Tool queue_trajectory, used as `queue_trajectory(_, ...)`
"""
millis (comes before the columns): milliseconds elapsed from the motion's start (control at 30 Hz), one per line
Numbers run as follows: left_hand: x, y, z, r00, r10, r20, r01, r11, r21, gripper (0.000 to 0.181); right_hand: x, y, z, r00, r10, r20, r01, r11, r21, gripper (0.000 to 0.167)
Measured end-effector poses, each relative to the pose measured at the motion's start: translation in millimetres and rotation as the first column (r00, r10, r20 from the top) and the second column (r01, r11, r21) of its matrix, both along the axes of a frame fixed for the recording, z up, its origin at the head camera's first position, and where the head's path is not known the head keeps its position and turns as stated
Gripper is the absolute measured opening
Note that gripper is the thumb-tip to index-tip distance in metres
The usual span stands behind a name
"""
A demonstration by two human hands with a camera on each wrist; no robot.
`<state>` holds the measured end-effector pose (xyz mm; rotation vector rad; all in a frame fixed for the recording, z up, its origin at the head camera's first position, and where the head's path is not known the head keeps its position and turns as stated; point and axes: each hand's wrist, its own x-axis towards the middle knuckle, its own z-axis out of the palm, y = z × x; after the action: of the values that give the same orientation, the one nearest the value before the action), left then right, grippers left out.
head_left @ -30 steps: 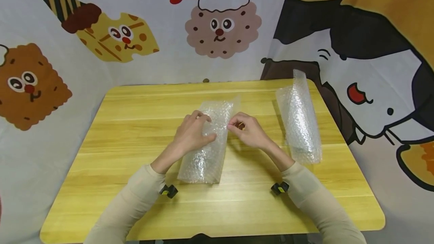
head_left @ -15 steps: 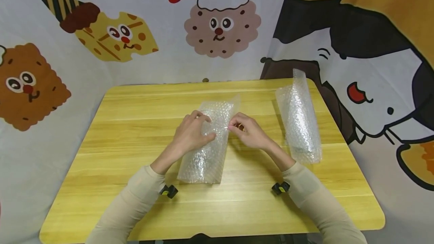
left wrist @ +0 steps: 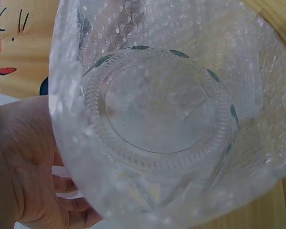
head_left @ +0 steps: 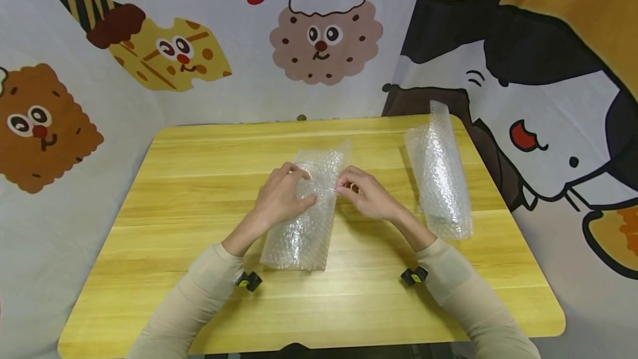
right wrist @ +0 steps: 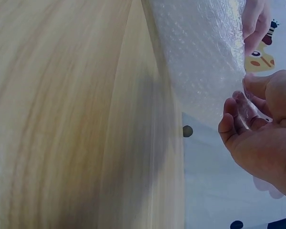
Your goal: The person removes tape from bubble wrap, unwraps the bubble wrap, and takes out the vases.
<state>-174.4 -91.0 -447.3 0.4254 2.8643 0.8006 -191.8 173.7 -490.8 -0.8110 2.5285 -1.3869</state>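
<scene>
A sheet of bubble wrap lies rolled around a clear glass in the middle of the table. Looking into the roll, the left wrist view shows the glass's round base and green marks along its side. My left hand grips the wrapped glass from the left, fingers bent over it and thumb on its near side. On the other side, my right hand pinches the edge of the wrap between thumb and fingers. The right wrist view shows the right hand's fingertips on the clear film.
A second bubble-wrapped bundle lies at the right of the wooden table, its narrow end reaching the back edge. A printed cloth hangs behind and around the table. Both forearms carry small black wrist cameras.
Very little differs. My right hand and the wrap edge it pinches have shifted slightly to the right, and the wrap's near right corner with them. The left hand stays in place.
</scene>
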Motion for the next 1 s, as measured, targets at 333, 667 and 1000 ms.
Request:
queue_trajectory(333, -0.1, 0.8, -1.4, 1.000, -0.003, -0.012, 0.003, 1.000, 0.016, 0.051, 0.7, 3.7, -1.5, 1.000, 0.021, -0.014, -0.021, 1.000, -0.016, 0.011)
queue_trajectory(667, -0.8, -6.1, -3.3, 1.000, -0.001, -0.022, 0.001, 0.999, 0.033, 0.053, 4.1, 3.4, 7.9, 0.990, -0.139, -0.007, 0.139, 0.989, -0.047, 0.011)
queue_trajectory(1000, 1.9, -0.9, -3.1, 1.000, 0.001, -0.021, -0.001, 1.000, 0.000, 0.056, 7.2, -15.9, 16.7, 0.976, -0.176, -0.126, 0.185, 0.981, 0.062, 0.006)
